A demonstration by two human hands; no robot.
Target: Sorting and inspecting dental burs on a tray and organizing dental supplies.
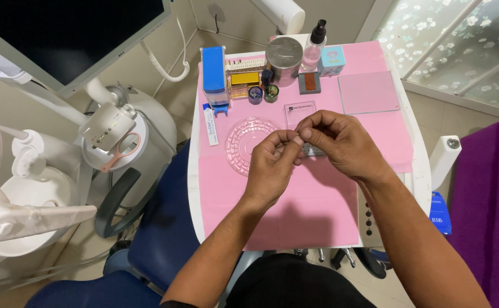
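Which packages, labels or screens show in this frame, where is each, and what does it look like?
Screen: top left, large, dark, white-framed.
Tube: tray's left edge, flat, white with blue print.
Blue box: tray's back left, upright, on a clear base.
Small carton: back right, light blue with pink.
Spray bottle: beside the carton, clear, black top.
Clear card: behind the hands, with dark print.

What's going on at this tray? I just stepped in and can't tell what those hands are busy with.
A person holds both hands together above a pink-covered tray. The left hand and right hand meet at the fingertips, pinching something too small to make out. Just beneath them lie a round clear ridged dish and a small clear plate. At the tray's far edge stand a blue box, a metal canister and a spray bottle.
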